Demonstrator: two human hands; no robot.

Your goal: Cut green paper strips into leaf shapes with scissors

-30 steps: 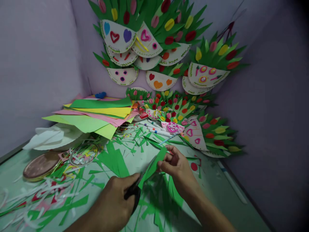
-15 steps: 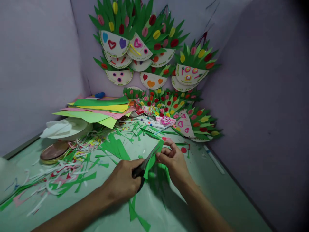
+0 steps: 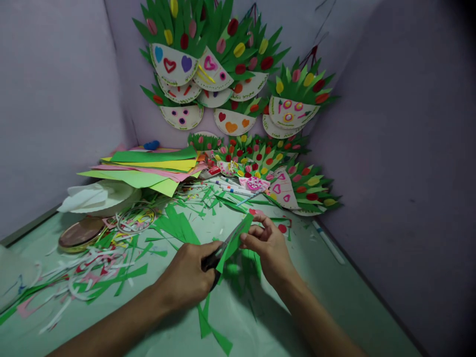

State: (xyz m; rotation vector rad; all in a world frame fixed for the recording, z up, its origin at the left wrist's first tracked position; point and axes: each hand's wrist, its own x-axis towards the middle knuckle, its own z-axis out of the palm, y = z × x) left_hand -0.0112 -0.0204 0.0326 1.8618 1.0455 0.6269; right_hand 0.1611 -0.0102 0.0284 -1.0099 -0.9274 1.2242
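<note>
My left hand (image 3: 189, 272) is closed round the black handles of a pair of scissors (image 3: 212, 261). The blades point up and to the right, lying along a strip of green paper (image 3: 235, 243). Thumb and fingers of my right hand (image 3: 266, 245) pinch that strip at its right edge, above the table. Beneath the hands, cut green scraps (image 3: 211, 327) lie on the tabletop. Several long green paper leaves (image 3: 178, 223) rest just beyond my left hand.
Coloured paper sheets (image 3: 148, 168) are stacked at the back left, near white paper plates (image 3: 107, 198). A round tin lid (image 3: 82, 234) and paper shreds (image 3: 92, 270) lie at left. Decorated half plates (image 3: 174, 64) hang on the wall. A white marker (image 3: 329, 243) lies at right.
The lower end of the green strip has shifted slightly up and left along the scissors. Both hands keep nearly the same place, and the whole view has moved a little.
</note>
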